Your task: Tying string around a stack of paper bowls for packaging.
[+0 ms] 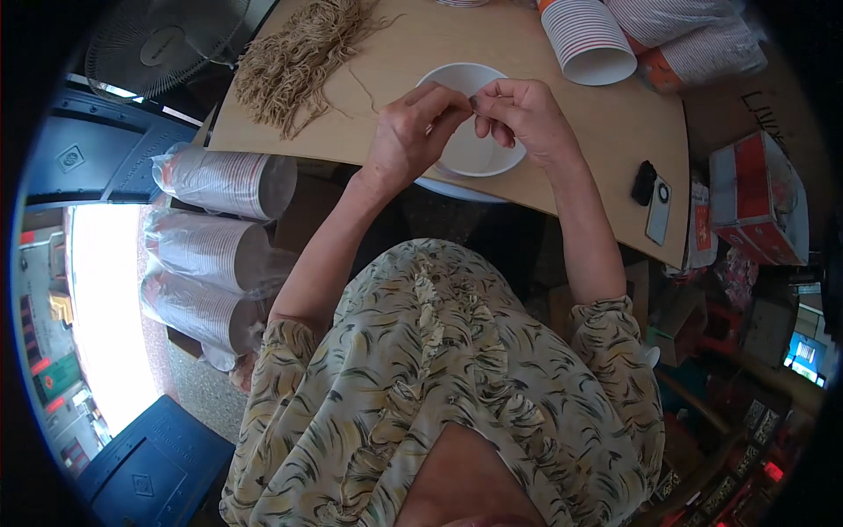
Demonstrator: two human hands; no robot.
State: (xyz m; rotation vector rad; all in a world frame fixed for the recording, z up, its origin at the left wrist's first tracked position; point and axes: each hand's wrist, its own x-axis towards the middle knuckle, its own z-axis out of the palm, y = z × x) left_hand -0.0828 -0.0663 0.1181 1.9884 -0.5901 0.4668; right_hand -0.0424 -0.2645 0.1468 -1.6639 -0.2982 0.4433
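Note:
My left hand (415, 132) and my right hand (524, 117) meet fingertip to fingertip over a white paper tub (481, 161) at the table's near edge. Both are closed in a pinch. Whatever lies between the fingers is too small to make out. The tub stands with its round mouth up, and my hands cover part of it. Left of my left hand, a loose heap of tan strings (303, 66) spreads over the table, with a few strands straying towards the tub.
Nested paper tubs (600, 63) lie on the table (575, 180) at the far right, beside plastic-wrapped stacks (680, 39). A phone (658, 212) and a small black object (644, 183) rest near the right edge. More wrapped tub stacks (198, 250) lie at the left below table height. A fan (162, 48) stands far left.

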